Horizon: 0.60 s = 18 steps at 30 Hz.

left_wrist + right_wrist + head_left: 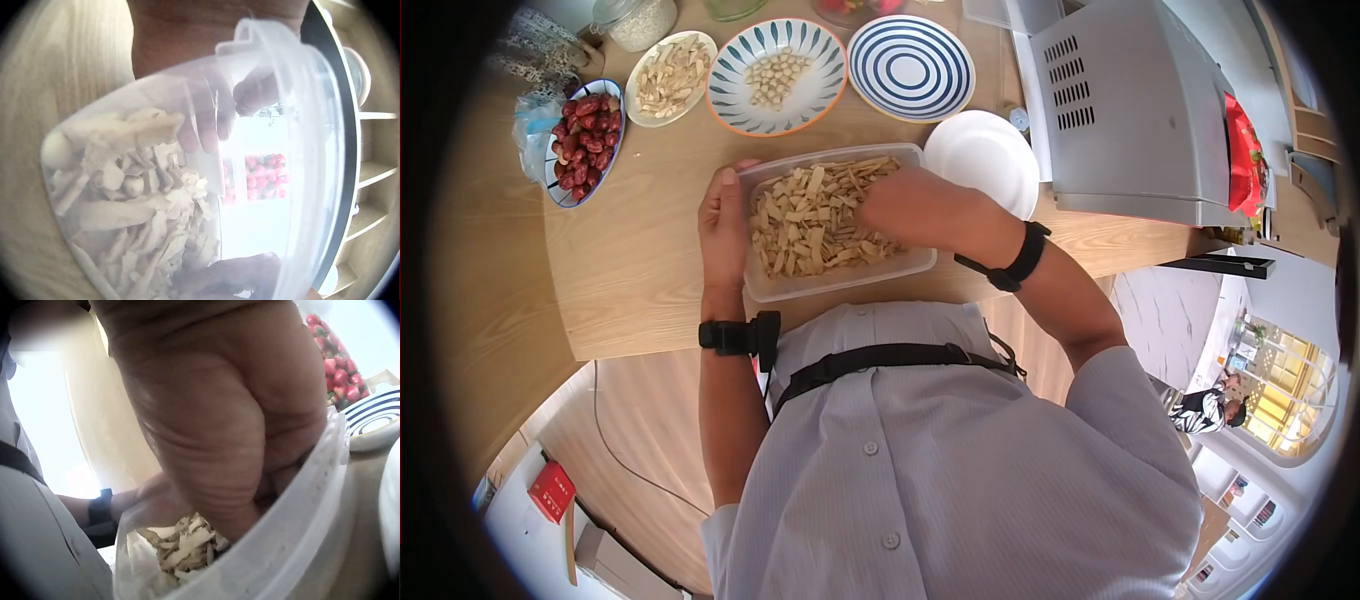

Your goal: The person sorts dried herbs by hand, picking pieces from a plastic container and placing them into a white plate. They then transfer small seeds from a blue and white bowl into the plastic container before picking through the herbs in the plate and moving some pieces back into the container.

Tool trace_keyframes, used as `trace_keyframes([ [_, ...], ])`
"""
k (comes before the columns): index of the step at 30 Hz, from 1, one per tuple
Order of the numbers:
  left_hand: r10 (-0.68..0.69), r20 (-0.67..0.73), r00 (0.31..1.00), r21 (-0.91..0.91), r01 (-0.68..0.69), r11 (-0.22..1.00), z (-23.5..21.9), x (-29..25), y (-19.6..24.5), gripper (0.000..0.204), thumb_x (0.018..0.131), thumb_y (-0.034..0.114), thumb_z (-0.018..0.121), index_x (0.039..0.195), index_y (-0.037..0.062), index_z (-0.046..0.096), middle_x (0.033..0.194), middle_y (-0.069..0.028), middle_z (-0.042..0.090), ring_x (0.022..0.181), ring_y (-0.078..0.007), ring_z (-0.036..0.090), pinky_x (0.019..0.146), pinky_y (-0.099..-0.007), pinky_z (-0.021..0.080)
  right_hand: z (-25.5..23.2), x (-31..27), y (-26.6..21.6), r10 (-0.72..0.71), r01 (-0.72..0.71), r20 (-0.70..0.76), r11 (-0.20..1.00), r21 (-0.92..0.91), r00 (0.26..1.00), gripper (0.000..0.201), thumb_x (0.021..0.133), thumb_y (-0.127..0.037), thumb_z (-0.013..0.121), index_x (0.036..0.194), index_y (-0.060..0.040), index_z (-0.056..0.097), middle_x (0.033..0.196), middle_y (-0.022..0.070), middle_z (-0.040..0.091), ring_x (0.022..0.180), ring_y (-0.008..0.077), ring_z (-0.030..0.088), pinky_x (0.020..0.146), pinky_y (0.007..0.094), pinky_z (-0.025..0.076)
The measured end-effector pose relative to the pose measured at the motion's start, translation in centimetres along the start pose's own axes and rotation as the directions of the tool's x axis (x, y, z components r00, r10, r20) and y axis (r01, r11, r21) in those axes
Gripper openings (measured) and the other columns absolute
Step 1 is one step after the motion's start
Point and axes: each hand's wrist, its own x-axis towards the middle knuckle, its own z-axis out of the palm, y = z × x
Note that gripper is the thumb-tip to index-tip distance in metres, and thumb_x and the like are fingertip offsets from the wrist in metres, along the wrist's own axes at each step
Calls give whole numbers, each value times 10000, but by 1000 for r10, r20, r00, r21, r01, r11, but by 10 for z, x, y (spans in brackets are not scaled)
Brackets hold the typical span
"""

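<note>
A clear plastic container [830, 290] on the wooden table holds a heap of pale yellow, dried root-like slices [800, 215]. My left hand [722, 225] holds the container's left side, with the thumb up by the rim. Through the clear wall, some of its fingers [203, 134] show in the left wrist view. My right hand [910, 208] reaches over the right rim and down into the slices. Its fingertips are hidden among them, and I cannot tell whether they pinch any. In the right wrist view the back of this hand [206, 419] covers much of the container.
Beyond the container stand a bowl of red dates [587, 140], a dish of pale slices [670, 78], a leaf-patterned plate [730, 85] with small pale pieces, and a blue-ringed plate [912, 70]. Right of it are a white plate [985, 150] and a grey metal appliance [1140, 110].
</note>
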Motion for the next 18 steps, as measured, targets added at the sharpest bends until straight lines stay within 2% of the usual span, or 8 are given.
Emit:
trace_keyframes([
  [2,-8,-5,1000,3,8,1000,0,0,0,411,1130,337,470,1216,-3,685,1120,-47,708,1028,-117,634,952,-283,508,-3,-5,3,-45,44,-41,999,-24,998,126,827,-49,657,921,-10,730,758,181,684,849,366,720,693,436,578],
  [5,-15,-7,1000,-5,15,1000,-1,0,-1,410,1129,337,473,1217,-2,685,1120,-48,710,1033,-118,635,952,-284,508,-8,-1,1,-56,57,10,997,-51,998,160,822,-40,654,966,-20,718,856,171,708,851,366,721,703,430,585],
  [8,-18,-16,1000,-11,18,1000,2,-1,2,411,1128,338,474,1216,-2,687,1118,-48,709,1033,-118,634,954,-284,507,-5,8,-13,-30,29,-236,1000,-7,971,253,821,-53,668,1069,-45,713,1049,139,710,939,331,719,735,403,588],
  [11,-12,-16,1000,0,12,1000,2,-1,4,417,1128,343,473,1214,-3,689,1116,-49,708,1030,-118,633,954,-284,505,12,13,-10,-45,12,-382,996,-90,923,351,830,-71,674,1181,-72,697,1215,102,656,1102,293,669,843,371,583],
  [14,-10,-12,1000,19,11,1000,0,-1,2,421,1129,347,471,1213,-2,690,1114,-46,706,1029,-117,630,955,-284,502,25,6,-7,-69,10,-499,993,-120,864,372,843,-87,666,1213,-79,704,1242,85,630,1211,274,594,950,359,553],
  [18,-12,-10,1000,31,13,999,-2,1,-1,422,1130,350,468,1213,2,692,1108,-40,704,1028,-114,624,955,-282,499,28,-5,-4,-50,22,-338,996,-86,940,356,835,-75,666,1187,-78,717,1219,90,643,1222,274,575,986,359,537],
])
